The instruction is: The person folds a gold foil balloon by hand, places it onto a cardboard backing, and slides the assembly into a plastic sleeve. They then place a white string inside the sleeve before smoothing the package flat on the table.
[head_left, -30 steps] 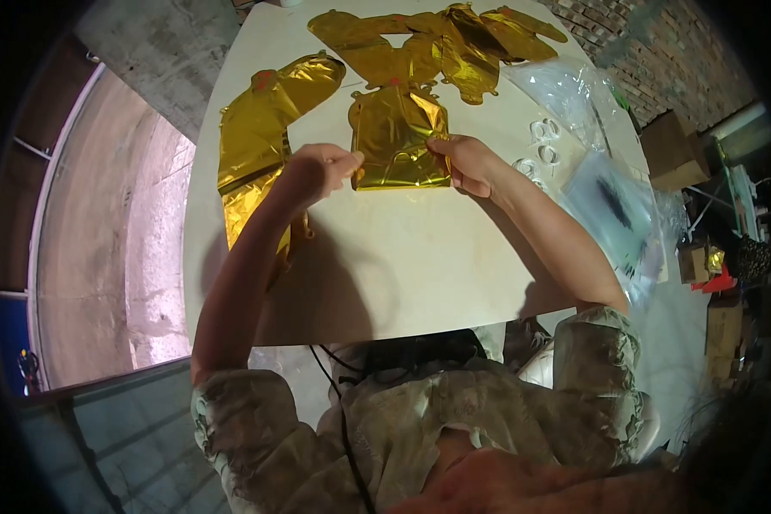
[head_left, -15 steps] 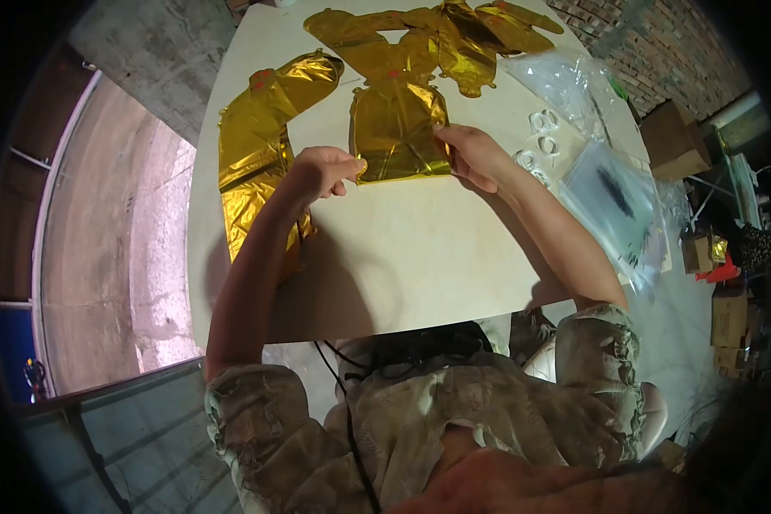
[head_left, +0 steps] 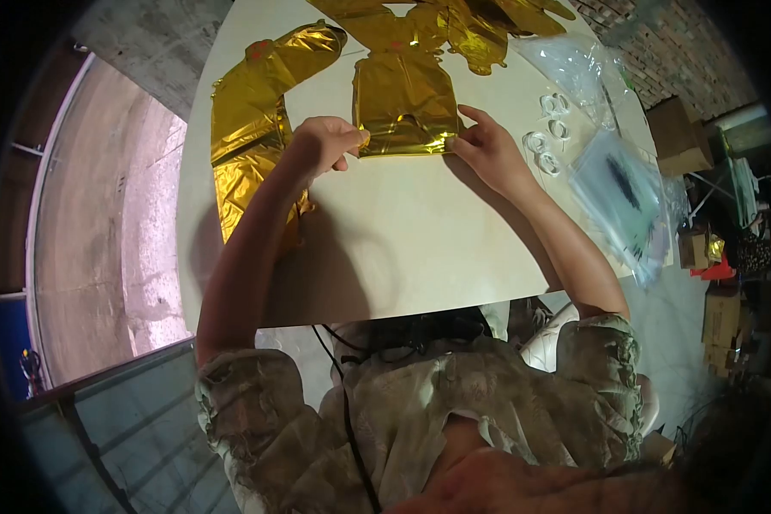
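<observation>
A shiny gold foil sheet (head_left: 407,94) lies on the pale table (head_left: 403,231), its near edge folded over. My left hand (head_left: 324,147) pinches the near left corner of it. At the near right corner, my right hand (head_left: 488,154) grips the foil between thumb and a bent finger, with the index finger raised. The foil's far end meets more gold foil shapes (head_left: 480,34) at the back. Left of my left hand lies another bent gold foil piece (head_left: 248,128), partly covered by my forearm.
White ribbon rolls (head_left: 544,141) sit right of my right hand. Beyond them are clear plastic wrap (head_left: 574,73) and a stack of clear bags (head_left: 621,197). Cardboard boxes (head_left: 678,137) stand off the table's right side. Dark cables hang at the near edge.
My right hand has moved from the foil's right side down to its near right corner, and its index finger has lifted. The table and foil sit slightly higher in view.
</observation>
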Available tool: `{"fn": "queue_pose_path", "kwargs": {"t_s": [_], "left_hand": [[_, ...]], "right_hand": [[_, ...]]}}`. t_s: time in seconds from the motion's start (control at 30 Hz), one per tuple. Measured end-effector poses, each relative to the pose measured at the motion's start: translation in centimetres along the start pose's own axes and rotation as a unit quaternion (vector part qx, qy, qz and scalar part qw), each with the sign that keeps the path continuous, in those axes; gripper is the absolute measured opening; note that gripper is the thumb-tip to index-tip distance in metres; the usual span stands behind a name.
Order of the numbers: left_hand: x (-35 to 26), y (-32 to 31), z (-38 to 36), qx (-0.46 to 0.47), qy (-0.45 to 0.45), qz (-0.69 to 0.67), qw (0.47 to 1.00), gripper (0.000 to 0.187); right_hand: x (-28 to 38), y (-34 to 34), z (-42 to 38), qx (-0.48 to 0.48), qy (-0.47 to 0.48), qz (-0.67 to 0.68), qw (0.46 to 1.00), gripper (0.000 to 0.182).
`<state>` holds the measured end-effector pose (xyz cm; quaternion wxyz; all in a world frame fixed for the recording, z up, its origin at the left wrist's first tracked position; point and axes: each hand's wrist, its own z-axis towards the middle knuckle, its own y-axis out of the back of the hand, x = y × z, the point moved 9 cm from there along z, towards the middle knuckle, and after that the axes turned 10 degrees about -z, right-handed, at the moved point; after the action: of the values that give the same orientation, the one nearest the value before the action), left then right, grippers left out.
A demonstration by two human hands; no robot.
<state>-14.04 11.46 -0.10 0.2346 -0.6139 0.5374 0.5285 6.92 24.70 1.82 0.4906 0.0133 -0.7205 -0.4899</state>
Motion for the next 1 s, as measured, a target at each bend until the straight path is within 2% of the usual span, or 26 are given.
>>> {"fn": "queue_pose_path", "kwargs": {"t_s": [0.17,0.37,0.43,0.47,0.53,0.57,0.63,0.67,0.73,0.77,1.0], "left_hand": [[-0.2,-0.1,0.0,-0.011,-0.037,-0.019,0.999,0.031],[-1.3,-0.1,-0.4,-0.060,-0.073,0.025,0.995,0.028],[-4.0,0.7,-1.1,-0.163,-0.179,0.240,0.940,0.025],[-4.5,0.5,-1.5,-0.161,-0.180,0.240,0.940,0.025],[-7.6,0.0,-3.8,-0.199,-0.308,0.240,0.899,0.028],[-7.6,-0.1,-3.6,-0.198,-0.309,0.240,0.899,0.028],[-8.8,-4.5,-5.6,-0.056,-0.521,0.332,0.784,0.042],[-8.4,-4.9,-5.7,-0.056,-0.521,0.333,0.784,0.042],[-6.1,-7.3,-4.6,0.002,-0.456,0.456,0.764,0.053],[-5.3,-7.6,-4.1,0.034,-0.425,0.463,0.777,0.057],[-4.2,-7.9,-3.5,0.032,-0.423,0.455,0.783,0.057]], "right_hand": [[0.1,0.2,0.3,-0.012,-0.004,-0.029,0.999,0.057],[0.1,0.0,0.7,0.004,-0.031,-0.055,0.998,0.054],[0.0,0.0,0.8,0.006,-0.035,-0.053,0.998,0.053],[0.2,0.0,0.7,0.005,-0.037,-0.051,0.998,0.053],[0.0,0.0,0.6,0.002,-0.038,-0.049,0.998,0.053],[-0.2,0.0,0.7,-0.011,-0.025,-0.047,0.999,0.054],[-0.7,-0.1,0.9,-0.026,-0.013,-0.045,0.999,0.056],[-0.8,-0.2,0.9,-0.027,-0.013,-0.028,0.999,0.056],[-0.7,-0.2,1.1,-0.030,-0.010,-0.011,0.999,0.056],[-0.2,-0.1,0.8,-0.018,-0.024,-0.027,0.999,0.055],[0.2,0.1,0.5,-0.008,-0.036,-0.044,0.998,0.054]]}}
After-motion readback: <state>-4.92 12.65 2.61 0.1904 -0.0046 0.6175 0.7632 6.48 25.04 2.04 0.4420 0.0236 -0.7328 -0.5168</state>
